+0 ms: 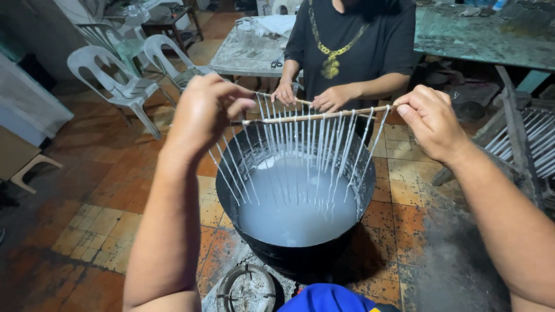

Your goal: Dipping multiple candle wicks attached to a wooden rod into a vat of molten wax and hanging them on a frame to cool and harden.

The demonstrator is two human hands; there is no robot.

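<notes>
Blue cloth (329, 299) shows at the bottom edge of the frame, closest to the camera, beside a round metal burner ring (247, 289) on the tiled floor (87, 231). Just above them, in the centre, stands a large black pot (300, 257) filled with milky white liquid wax. Two bare forearms reach in from the lower corners. Left hand (202, 112) sits at centre left, its fingers pinched around one end of a thin wooden stick (315, 115); right hand (433, 121) sits at centre right, its fingers pinched on the other end. This stick is held level above the pot, and a row of thin white candles (306, 156) hangs from it, their tips over the wax. Beyond the pot, at top centre, another person in a black shirt (352, 46) holds a second stick with both hands. White plastic chairs (115, 81) stand at the upper left, and a worn bench (480, 37) crosses the upper right.
</notes>
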